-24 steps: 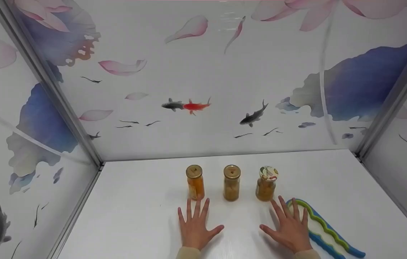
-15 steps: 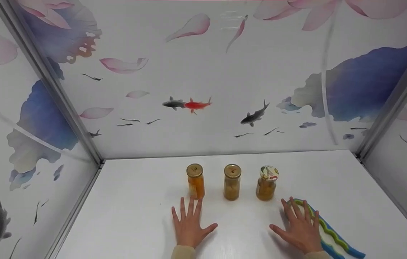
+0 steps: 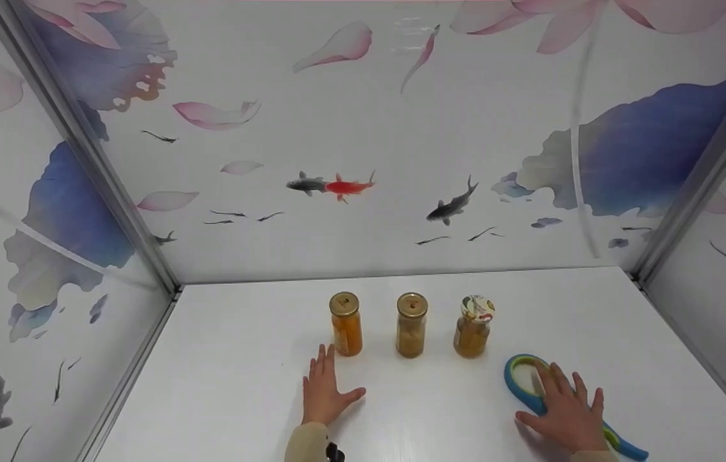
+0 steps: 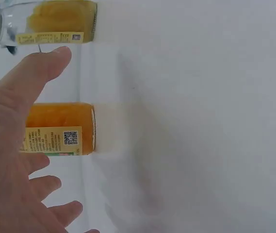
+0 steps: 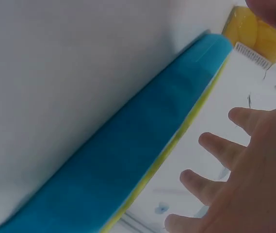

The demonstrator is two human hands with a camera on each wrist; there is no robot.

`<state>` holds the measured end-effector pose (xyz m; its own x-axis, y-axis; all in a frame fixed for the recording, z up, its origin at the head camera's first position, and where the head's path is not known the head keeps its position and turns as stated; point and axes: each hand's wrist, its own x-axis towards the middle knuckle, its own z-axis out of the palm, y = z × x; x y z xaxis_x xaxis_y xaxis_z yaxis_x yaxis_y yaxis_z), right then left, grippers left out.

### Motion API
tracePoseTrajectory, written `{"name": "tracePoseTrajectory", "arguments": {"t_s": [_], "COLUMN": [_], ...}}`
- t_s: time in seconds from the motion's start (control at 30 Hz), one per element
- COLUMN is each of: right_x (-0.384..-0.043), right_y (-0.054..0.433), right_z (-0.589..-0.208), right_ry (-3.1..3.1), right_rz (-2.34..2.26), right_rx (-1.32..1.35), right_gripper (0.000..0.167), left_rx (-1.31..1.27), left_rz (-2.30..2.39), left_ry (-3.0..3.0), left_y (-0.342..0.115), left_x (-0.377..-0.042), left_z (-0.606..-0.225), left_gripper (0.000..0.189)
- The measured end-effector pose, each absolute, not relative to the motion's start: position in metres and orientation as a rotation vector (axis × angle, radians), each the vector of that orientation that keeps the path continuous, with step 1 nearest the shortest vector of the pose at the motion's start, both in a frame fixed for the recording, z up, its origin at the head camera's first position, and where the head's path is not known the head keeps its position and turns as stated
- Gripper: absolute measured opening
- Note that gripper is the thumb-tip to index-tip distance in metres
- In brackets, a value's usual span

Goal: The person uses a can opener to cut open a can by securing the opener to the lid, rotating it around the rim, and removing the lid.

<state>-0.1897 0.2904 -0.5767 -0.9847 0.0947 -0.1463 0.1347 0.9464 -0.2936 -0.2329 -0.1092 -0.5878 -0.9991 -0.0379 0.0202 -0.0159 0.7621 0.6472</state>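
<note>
Three lidded glass jars stand upright in a row on the white table: one with orange contents point(image 3: 347, 335), a middle one with yellowish contents point(image 3: 411, 338), and a shorter one point(image 3: 471, 337) with a patterned lid. My left hand point(image 3: 322, 394), fingers straight and thumb spread, is close to the base of the orange jar point(image 4: 60, 128); contact cannot be told. On the right, my right hand point(image 3: 568, 414) hovers over a blue and green jar opener point(image 3: 522, 394), fingers spread and hiding its middle. In the right wrist view, the fingers are apart from the jar opener point(image 5: 128, 145).
The white table point(image 3: 228, 378) is bounded by a back wall point(image 3: 363, 250) printed with fish and petals, and by side panels with metal frame posts point(image 3: 113, 186). A dark object point(image 3: 335, 452) sits at my left cuff.
My right hand has moved rightward, farther over the jar opener. My left hand has shifted left and turned, its fingers closer together. Jars and jar opener stay in place.
</note>
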Motion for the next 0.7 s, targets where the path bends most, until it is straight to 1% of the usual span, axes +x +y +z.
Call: {"name": "tracePoseTrajectory", "arguments": {"t_s": [0.33, 0.6, 0.7], "right_x": [-0.183, -0.178, -0.174], "right_y": [0.308, 0.323, 0.329], "right_z": [-0.574, -0.579, -0.578], "right_ry": [2.934, 2.853, 2.846], "right_rz": [-0.393, -0.396, -0.403], "right_rx": [0.204, 0.286, 0.291], "right_gripper": [0.118, 0.119, 0.111], "left_rx": [0.127, 0.177, 0.170], "left_rz": [-1.515, -1.673, -1.714], "left_ry": [-2.768, -2.661, -2.651], "left_y": [-0.124, -0.133, -0.132], "left_x": [-0.251, -0.271, -0.277], "left_z": [-0.579, -0.574, -0.572], "left_gripper": [0.099, 0.094, 0.093]}}
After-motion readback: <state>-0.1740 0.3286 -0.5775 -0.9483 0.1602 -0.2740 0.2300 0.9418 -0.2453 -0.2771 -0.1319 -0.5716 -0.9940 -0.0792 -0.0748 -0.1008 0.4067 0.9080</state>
